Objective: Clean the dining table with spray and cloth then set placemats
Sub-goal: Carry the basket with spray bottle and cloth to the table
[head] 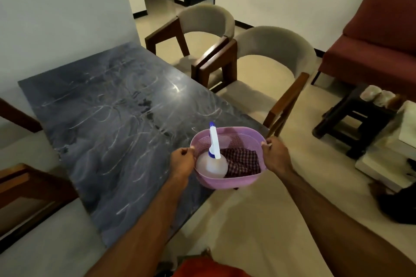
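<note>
spray bottle tilted in pink basket | checked cloth beside (crumpled) | marble table

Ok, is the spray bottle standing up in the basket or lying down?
Lying down, tipped: the spray bottle rests on its side in the pink basket, nozzle pointing away, beside the checked cloth.

dim indoor light, glare on table, wide-angle edge distortion

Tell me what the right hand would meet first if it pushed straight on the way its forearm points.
Probably the near beige chair: the right hand, gripping the pink basket, points up-left toward its wooden armrest. Depth is unclear.
</note>
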